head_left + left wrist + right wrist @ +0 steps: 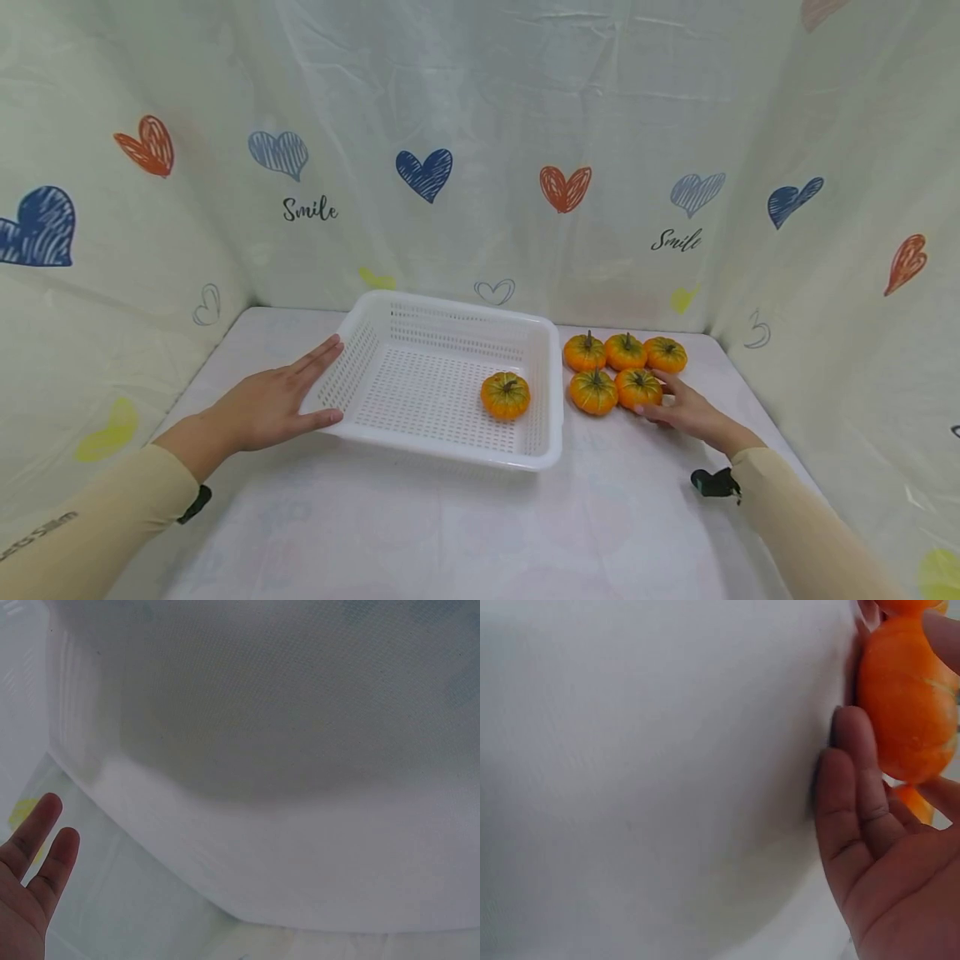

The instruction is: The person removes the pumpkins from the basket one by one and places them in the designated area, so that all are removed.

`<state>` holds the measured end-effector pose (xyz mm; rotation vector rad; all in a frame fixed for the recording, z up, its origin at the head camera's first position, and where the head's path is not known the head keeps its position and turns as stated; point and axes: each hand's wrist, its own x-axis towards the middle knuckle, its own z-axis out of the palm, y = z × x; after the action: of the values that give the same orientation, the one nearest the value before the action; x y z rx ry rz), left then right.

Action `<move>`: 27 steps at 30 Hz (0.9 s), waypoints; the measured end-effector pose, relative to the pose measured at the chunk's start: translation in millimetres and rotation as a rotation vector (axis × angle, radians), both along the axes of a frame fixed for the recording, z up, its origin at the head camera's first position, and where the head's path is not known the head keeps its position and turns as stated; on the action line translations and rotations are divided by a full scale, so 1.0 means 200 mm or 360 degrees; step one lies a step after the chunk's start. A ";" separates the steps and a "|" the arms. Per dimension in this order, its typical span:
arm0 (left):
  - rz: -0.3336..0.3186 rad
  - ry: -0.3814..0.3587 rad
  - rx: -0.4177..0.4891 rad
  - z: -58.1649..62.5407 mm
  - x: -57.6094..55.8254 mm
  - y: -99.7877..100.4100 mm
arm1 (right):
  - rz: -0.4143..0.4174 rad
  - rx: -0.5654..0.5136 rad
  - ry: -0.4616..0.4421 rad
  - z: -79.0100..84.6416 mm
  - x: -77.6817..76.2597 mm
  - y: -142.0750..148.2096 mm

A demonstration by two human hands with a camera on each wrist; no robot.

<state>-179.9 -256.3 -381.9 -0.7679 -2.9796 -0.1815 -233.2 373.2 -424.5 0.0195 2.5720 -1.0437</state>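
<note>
A white perforated plastic basket [442,450] sits on the table with one small orange pumpkin [506,396] inside, toward its right side. My left hand [273,404] rests at the basket's left rim, fingers and thumb spread and straight; in the left wrist view, two fingers of that hand [37,862] show at the lower left. To the basket's right stand several more pumpkins [594,392] in two rows. With thumb and fingers on either side, my right hand [686,410] grips the front right pumpkin [639,390], also close up in the right wrist view [907,701].
A white cloth covers the table [450,533]. Behind and on both sides hangs a pale curtain [480,100] printed with hearts and words. The back row of pumpkins [626,351] stands close to the rear curtain.
</note>
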 end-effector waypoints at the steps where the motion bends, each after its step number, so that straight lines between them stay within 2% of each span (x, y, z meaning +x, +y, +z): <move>1: 0.0001 0.0002 -0.0001 0.00 0.00 0.00 | 0.0019 -0.0003 0.0006 0.01 0.00 0.01; 6: -0.0006 0.0004 0.0002 0.00 0.00 0.00 | 0.0104 0.0090 0.0069 0.10 0.03 0.07; 9: -0.0018 0.0003 0.0006 0.00 0.00 0.01 | 0.0143 0.0201 0.0162 0.18 0.03 0.08; 12: -0.0021 -0.0006 0.0010 0.01 0.00 0.01 | 0.0180 0.0224 0.0260 0.29 0.02 0.03; 16: -0.0009 -0.0015 0.0010 0.02 0.01 -0.01 | 0.0276 0.0165 0.0353 0.44 -0.05 -0.13; 20: -0.0018 -0.0011 0.0015 0.02 0.02 -0.01 | 0.0397 0.0164 0.0406 0.56 -0.15 -0.35; 23: -0.0032 -0.0004 0.0027 0.02 0.01 -0.01 | 0.0484 0.0166 0.0403 0.64 -0.21 -0.55; 27: -0.0034 0.0001 0.0030 0.01 0.01 0.00 | 0.0596 0.0162 0.0309 0.69 -0.25 -0.81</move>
<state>-178.7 -256.1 -379.8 -0.7978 -2.9655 -0.2098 -283.3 210.4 -285.8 -0.5409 2.6518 -0.8064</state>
